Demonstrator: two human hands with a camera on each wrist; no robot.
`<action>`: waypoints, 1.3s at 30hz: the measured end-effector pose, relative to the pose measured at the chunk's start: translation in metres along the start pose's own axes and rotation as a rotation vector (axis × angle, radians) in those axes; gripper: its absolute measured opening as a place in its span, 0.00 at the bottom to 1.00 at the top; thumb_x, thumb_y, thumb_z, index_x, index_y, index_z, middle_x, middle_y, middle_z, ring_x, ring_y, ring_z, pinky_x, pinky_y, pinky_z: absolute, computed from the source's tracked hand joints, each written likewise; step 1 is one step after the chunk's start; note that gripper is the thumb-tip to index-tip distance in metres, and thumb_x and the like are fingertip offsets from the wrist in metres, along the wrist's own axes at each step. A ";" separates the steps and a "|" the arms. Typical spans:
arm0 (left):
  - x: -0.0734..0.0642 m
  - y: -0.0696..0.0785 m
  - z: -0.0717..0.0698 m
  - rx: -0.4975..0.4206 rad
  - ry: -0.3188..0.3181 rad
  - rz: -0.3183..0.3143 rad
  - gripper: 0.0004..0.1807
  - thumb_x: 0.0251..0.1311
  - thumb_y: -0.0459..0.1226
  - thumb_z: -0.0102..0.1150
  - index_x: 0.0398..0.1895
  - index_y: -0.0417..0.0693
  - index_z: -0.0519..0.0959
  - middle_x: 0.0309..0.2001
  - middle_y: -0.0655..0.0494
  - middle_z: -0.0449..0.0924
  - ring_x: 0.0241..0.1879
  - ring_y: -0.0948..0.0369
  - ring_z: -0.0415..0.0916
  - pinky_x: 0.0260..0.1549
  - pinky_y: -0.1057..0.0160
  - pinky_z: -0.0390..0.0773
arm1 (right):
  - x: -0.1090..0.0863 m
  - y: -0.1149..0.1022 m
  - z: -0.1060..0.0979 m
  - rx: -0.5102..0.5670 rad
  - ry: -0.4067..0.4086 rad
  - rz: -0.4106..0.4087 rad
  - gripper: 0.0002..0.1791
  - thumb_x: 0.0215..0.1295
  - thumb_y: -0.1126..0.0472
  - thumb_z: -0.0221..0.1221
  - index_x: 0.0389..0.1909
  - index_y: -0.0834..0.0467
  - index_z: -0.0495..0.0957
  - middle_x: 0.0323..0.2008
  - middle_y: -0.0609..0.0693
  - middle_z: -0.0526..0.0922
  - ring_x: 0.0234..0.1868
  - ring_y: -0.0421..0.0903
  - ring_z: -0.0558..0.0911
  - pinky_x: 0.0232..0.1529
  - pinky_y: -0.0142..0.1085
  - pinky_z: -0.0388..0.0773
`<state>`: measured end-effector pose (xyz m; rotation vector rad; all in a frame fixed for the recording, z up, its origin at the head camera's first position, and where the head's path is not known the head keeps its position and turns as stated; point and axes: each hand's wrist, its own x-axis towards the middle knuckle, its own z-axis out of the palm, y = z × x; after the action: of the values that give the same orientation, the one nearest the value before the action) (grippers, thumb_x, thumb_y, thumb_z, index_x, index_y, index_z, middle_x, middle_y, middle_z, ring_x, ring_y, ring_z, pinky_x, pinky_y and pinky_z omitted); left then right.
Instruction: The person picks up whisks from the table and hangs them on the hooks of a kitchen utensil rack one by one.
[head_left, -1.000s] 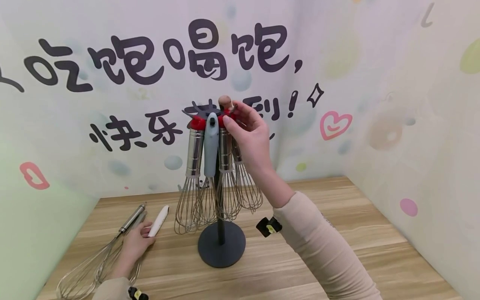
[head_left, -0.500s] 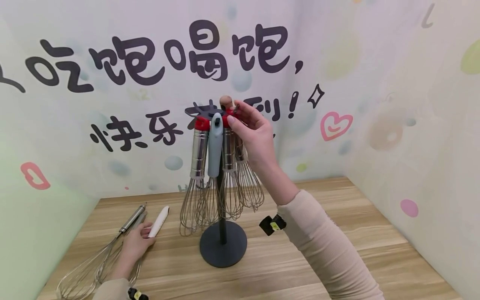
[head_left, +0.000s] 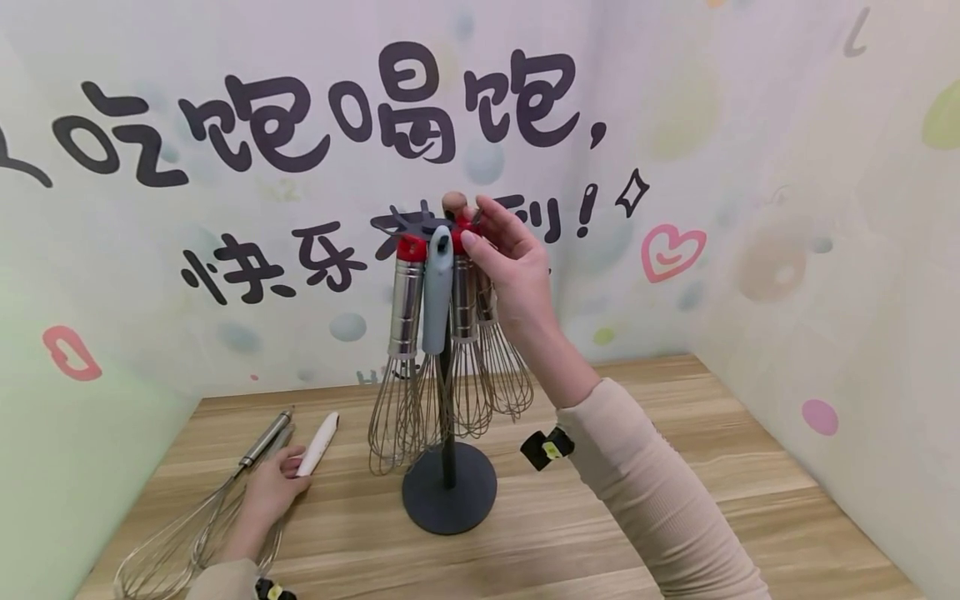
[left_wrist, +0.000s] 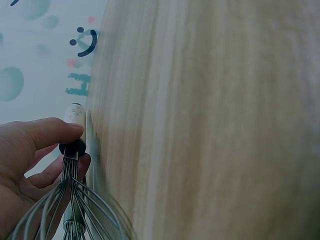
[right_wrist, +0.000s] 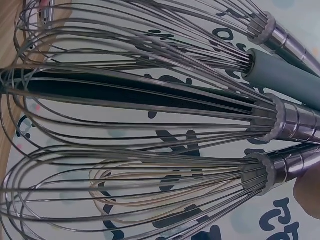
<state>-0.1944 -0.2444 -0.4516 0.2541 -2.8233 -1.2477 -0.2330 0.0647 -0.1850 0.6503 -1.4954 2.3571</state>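
Observation:
In the head view a black stand (head_left: 450, 492) carries several hanging whisks on its hooked top. Up there my right hand (head_left: 525, 275) pinches the red end of a steel-handled whisk (head_left: 463, 300) at a hook, thumb in front. Left of it hang a whisk with a blue-grey handle (head_left: 437, 300) and another red-tipped steel whisk (head_left: 407, 300). My left hand (head_left: 273, 492) holds a white-handled whisk (head_left: 318, 442) low at the table. The left wrist view shows thumb and fingers around that whisk's dark collar (left_wrist: 73, 148). Wire loops of the hanging whisks (right_wrist: 150, 125) fill the right wrist view.
Beside my left hand lies a large steel whisk (head_left: 266, 437) with another handle next to it, wires toward the near left. A wooden-ended handle (head_left: 453, 201) shows behind the stand's top. The wooden table (head_left: 600, 533) meets printed walls at the back and sides.
The stand's top has turned, carrying the front hanging whisks rightward. My right hand has moved slightly right with the red end. My left hand stays in place.

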 end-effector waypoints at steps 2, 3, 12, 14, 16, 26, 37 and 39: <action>0.000 0.000 -0.001 -0.003 -0.001 0.001 0.28 0.55 0.26 0.58 0.60 0.25 0.65 0.54 0.24 0.72 0.53 0.37 0.74 0.49 0.49 0.79 | 0.001 0.000 -0.001 -0.002 0.000 -0.006 0.27 0.61 0.77 0.55 0.63 0.68 0.67 0.38 0.38 0.81 0.46 0.37 0.77 0.48 0.24 0.76; 0.000 0.000 -0.001 -0.004 -0.001 0.003 0.28 0.56 0.26 0.58 0.60 0.25 0.65 0.54 0.24 0.72 0.54 0.36 0.74 0.49 0.48 0.79 | 0.001 0.000 -0.001 -0.004 -0.002 -0.008 0.27 0.61 0.77 0.55 0.63 0.68 0.67 0.39 0.38 0.81 0.46 0.37 0.77 0.49 0.24 0.76; -0.002 0.000 -0.005 -0.051 0.014 0.010 0.28 0.56 0.27 0.57 0.61 0.25 0.65 0.54 0.24 0.72 0.54 0.37 0.74 0.45 0.59 0.82 | 0.002 -0.001 -0.004 -0.002 -0.006 -0.008 0.26 0.62 0.77 0.55 0.63 0.68 0.67 0.38 0.37 0.83 0.46 0.36 0.78 0.48 0.24 0.77; -0.002 0.000 -0.006 -0.068 0.025 0.003 0.29 0.57 0.27 0.57 0.62 0.26 0.65 0.55 0.25 0.71 0.55 0.38 0.74 0.40 0.68 0.80 | 0.002 -0.001 -0.004 -0.007 -0.009 -0.007 0.26 0.62 0.76 0.54 0.63 0.69 0.68 0.38 0.37 0.83 0.45 0.35 0.78 0.47 0.23 0.77; -0.004 0.002 -0.007 -0.086 0.034 -0.008 0.29 0.57 0.28 0.57 0.63 0.27 0.65 0.56 0.26 0.71 0.55 0.39 0.74 0.36 0.76 0.76 | 0.003 -0.001 -0.006 -0.006 -0.011 -0.007 0.26 0.62 0.76 0.54 0.63 0.69 0.67 0.36 0.35 0.83 0.44 0.35 0.78 0.47 0.23 0.77; -0.006 0.021 -0.018 -0.131 0.066 -0.005 0.29 0.62 0.32 0.56 0.66 0.33 0.63 0.61 0.30 0.69 0.60 0.42 0.71 0.34 0.84 0.70 | 0.006 -0.001 -0.009 0.023 -0.048 -0.020 0.26 0.63 0.78 0.51 0.63 0.73 0.65 0.34 0.35 0.85 0.44 0.33 0.79 0.47 0.22 0.76; -0.013 0.059 -0.037 -0.273 0.109 -0.022 0.31 0.64 0.34 0.55 0.70 0.41 0.61 0.66 0.39 0.65 0.43 0.83 0.68 0.37 0.90 0.66 | 0.012 0.000 -0.015 0.017 -0.092 -0.003 0.26 0.64 0.76 0.50 0.64 0.73 0.63 0.36 0.35 0.84 0.46 0.33 0.80 0.51 0.24 0.74; -0.015 0.067 -0.041 -0.296 0.113 -0.013 0.31 0.64 0.35 0.55 0.70 0.42 0.60 0.67 0.41 0.64 0.45 0.82 0.68 0.38 0.90 0.66 | 0.013 0.000 -0.016 0.027 -0.105 0.001 0.26 0.65 0.76 0.49 0.65 0.73 0.62 0.36 0.35 0.84 0.46 0.33 0.80 0.52 0.24 0.74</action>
<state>-0.1840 -0.2276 -0.3748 0.3179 -2.5050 -1.5758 -0.2478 0.0789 -0.1839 0.7909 -1.5083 2.3819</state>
